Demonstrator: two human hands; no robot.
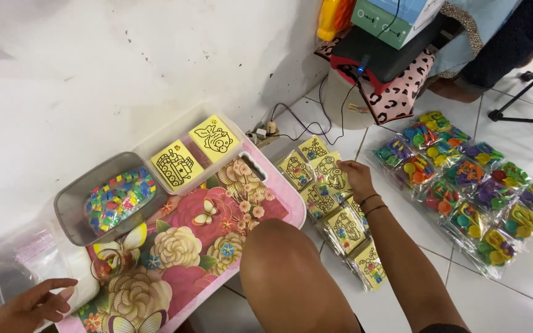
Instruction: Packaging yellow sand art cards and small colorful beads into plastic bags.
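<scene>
White floor tiles [525, 271] are carrying rows of bagged yellow cards [334, 213] and bagged toys [464, 185] beside a floral tray [174, 259]. Right hand [356, 176] is pinching the top card packet. Left hand [35, 302] is lying on a clear tub [7, 271], fingers loosely spread, grasping nothing.

Light: bright, even, soft daylight feel
Shadows: faint, under the floral tray [291, 213]
Glare: sheen on plastic packets [464, 179]
Focus: sharp centre, slight edge stretch
</scene>
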